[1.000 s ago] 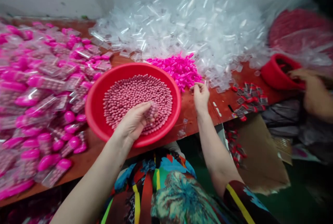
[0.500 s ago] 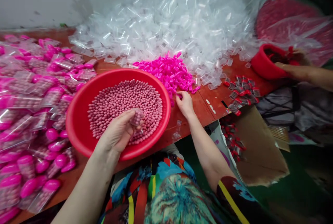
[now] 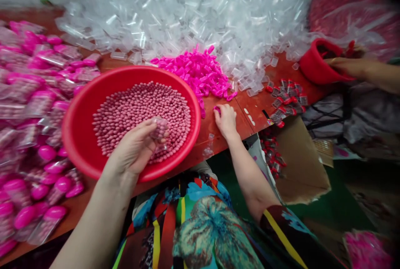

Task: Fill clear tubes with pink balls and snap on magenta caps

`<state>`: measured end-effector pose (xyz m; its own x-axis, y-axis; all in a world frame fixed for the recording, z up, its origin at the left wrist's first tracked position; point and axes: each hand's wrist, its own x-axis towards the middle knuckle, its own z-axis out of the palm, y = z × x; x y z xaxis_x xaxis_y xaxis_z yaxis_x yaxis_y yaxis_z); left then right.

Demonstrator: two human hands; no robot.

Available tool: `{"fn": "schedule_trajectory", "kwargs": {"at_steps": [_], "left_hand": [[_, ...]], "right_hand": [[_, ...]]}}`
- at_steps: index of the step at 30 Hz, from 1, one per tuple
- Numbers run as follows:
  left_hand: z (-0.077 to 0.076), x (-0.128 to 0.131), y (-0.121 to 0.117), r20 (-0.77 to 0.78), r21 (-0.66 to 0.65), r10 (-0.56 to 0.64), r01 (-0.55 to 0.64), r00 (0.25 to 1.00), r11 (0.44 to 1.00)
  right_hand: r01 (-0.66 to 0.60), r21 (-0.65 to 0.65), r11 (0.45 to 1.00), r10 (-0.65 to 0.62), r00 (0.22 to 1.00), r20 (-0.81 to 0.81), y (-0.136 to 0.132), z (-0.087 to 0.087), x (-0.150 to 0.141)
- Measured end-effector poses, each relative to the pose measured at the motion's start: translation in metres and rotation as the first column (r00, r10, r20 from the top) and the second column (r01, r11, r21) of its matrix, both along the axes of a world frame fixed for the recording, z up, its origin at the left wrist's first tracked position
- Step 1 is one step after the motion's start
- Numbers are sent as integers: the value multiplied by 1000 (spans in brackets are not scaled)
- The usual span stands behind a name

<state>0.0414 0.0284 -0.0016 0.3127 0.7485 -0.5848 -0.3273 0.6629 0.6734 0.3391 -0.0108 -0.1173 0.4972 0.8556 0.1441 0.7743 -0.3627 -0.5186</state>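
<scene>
Over the red basin (image 3: 73,135) of small pink balls (image 3: 140,115), my left hand (image 3: 133,146) grips a clear plastic container (image 3: 160,128) with pink balls in it. My right hand (image 3: 226,121) rests low on the table just right of the basin, its fingertips pinched on a bright pink cap (image 3: 217,110). Only a bit of that cap shows between thumb and finger. Beyond this hand lies a heap of loose pink caps (image 3: 200,71). Filled containers with pink caps (image 3: 46,152) are piled along the left side.
A large heap of clear containers (image 3: 193,15) covers the back of the table. At right, another person's hand (image 3: 346,67) reaches into a red bowl (image 3: 312,67). Small red-capped containers (image 3: 287,100) lie near the edge, above a cardboard box (image 3: 301,165).
The camera view has shifted, so the scene sits higher and slightly left. My right hand has drawn slightly away from the cap heap with a pink cap. My left hand still holds the container.
</scene>
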Motion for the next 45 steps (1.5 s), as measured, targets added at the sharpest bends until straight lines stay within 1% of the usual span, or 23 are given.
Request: {"fn": "schedule_trajectory", "kwargs": {"at_steps": [2,4,5,6,8,9,11,12,14,18,24,27,32,35,36,37,38,39,40,41,42,43,45], "left_hand": [[0,-1,-3,15,6,7,-7,1000,1000],[-1,-1,-6,38,9,3,-3,999,1000],[-1,-2,-6,51,13,-6,6,999,1000],[-1,-3,-7,64,19,-17,15,998,1000],[-2,-4,-7,88,35,-25,22,996,999],[-2,-4,-8,99,48,-20,16,995,999],[-3,-6,-9,126,83,-5,-5,992,997],[-4,-6,-10,139,100,0,-14,990,995],[-7,-7,-11,163,124,4,-24,987,992],[-11,-8,-12,198,135,12,-39,980,990],[-9,-6,-12,260,149,63,-105,964,983],[-7,-4,-15,240,190,87,-134,967,972],[-6,-2,-20,166,277,122,-165,979,947],[-4,-4,-19,154,293,111,-153,982,944],[-2,-5,-19,159,284,86,-129,984,950],[-1,-7,-18,164,271,50,-94,985,958],[0,-8,-18,170,260,6,-51,985,964],[1,-9,-18,175,253,-41,-4,984,967],[1,-10,-18,176,251,-87,41,981,967],[2,-10,-18,174,255,-127,80,976,964],[1,-10,-19,172,264,-158,109,972,958],[1,-9,-19,169,277,-178,126,969,953],[-1,-7,-21,162,303,-185,130,969,944]], "right_hand": [[15,78,997,-9,997,-79,7,9,-10],[29,193,981,10,980,-200,11,28,-30],[44,292,955,53,947,-316,12,42,-43],[23,378,925,152,892,-426,12,57,-59],[-137,444,886,379,765,-521,11,86,-92],[-210,455,865,451,722,-524,11,98,-108],[-305,446,842,515,702,-492,10,112,-135],[-324,442,837,524,709,-472,10,114,-144],[-319,447,836,520,722,-456,11,111,-153],[-303,457,836,515,721,-464,13,103,-154],[-380,433,817,536,779,-327,11,108,-161],[-425,472,772,570,791,-220,7,107,-166],[-518,499,694,642,760,-103,7,107,-163],[-563,505,654,699,706,-117,12,110,-156],[-565,505,653,710,688,-147,15,112,-153],[-539,513,668,704,681,-201,17,113,-152],[-481,528,700,678,679,-280,21,115,-151],[-401,540,740,640,667,-381,25,116,-151],[-314,540,781,596,635,-492,29,117,-152],[-243,522,818,554,577,-600,34,118,-154],[-205,489,848,520,501,-692,39,117,-156],[-205,450,869,493,418,-763,43,116,-159],[-252,376,892,438,274,-856,48,114,-165]]}}
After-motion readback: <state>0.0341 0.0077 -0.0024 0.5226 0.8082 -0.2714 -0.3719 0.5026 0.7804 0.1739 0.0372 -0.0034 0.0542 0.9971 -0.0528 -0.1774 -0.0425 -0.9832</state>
